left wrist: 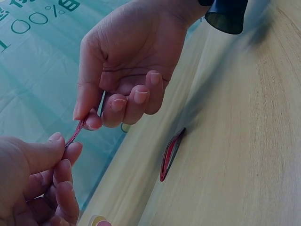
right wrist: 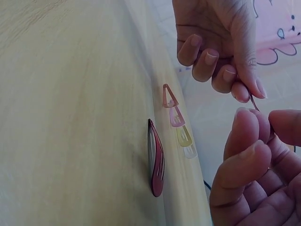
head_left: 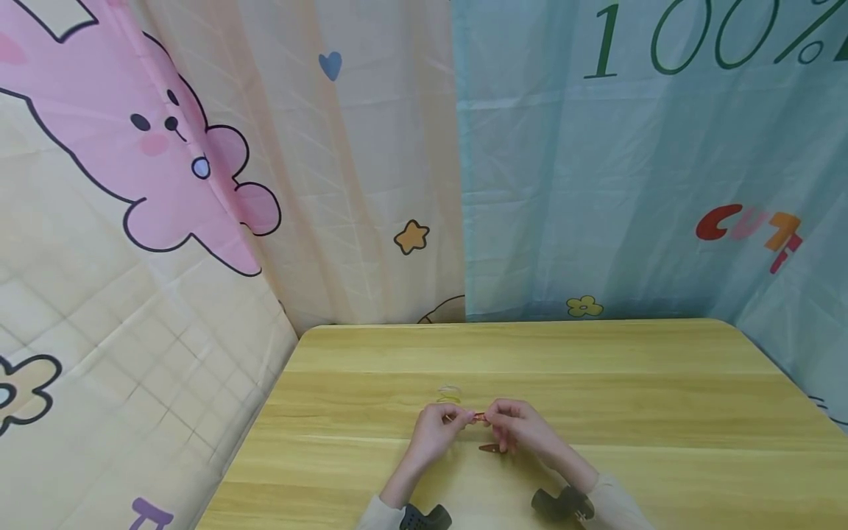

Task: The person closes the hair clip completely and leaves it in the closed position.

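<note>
Between the two hands, above the table, is a slim red snap hair clip (head_left: 479,417). My left hand (head_left: 433,430) pinches one end with thumb and forefinger. The other end is pinched by the thumb and forefinger of my right hand (head_left: 522,425), whose remaining fingers are loosely curled. The left wrist view shows the red clip (left wrist: 75,133) edge-on; fingertips cover its ends. Below the right hand, a dark red snap hair clip (right wrist: 158,172) lies on the table, apart from both hands.
Past the left hand, an orange-brown clip (right wrist: 170,104), a pink clip (right wrist: 177,120), a yellow clip (right wrist: 185,138) and a whitish clip (right wrist: 190,151) lie in a row on the wooden table (head_left: 629,390). Printed curtains (head_left: 596,184) hang behind the table's far edge.
</note>
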### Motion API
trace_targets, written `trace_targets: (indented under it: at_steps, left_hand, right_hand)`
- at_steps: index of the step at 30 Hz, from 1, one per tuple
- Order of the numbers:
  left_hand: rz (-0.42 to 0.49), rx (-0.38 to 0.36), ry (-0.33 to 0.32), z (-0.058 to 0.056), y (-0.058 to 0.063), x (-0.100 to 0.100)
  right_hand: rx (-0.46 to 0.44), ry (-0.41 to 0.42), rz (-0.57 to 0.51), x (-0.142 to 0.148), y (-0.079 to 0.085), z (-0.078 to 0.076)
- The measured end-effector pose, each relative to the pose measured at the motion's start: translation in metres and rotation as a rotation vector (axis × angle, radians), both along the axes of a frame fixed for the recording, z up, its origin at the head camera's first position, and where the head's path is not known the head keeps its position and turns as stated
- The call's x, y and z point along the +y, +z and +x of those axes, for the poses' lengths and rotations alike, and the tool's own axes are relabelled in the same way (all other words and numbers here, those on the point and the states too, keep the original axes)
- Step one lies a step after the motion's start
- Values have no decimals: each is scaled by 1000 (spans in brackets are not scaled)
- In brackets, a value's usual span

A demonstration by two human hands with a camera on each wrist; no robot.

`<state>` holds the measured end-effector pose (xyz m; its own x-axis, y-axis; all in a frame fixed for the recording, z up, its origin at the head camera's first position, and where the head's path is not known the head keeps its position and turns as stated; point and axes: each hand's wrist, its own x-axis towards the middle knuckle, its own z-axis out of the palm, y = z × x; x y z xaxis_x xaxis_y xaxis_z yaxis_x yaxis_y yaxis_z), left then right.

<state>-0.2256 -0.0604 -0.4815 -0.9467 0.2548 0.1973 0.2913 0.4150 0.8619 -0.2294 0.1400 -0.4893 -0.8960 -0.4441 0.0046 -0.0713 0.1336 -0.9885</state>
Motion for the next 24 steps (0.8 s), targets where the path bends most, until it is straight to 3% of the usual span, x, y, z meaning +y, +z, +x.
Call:
trace_targets:
  at_steps: [24]
  left_hand:
    - [49,-26,-30,1,2,0]
  right_hand:
    - [-34,63,-80,-1,2,-1]
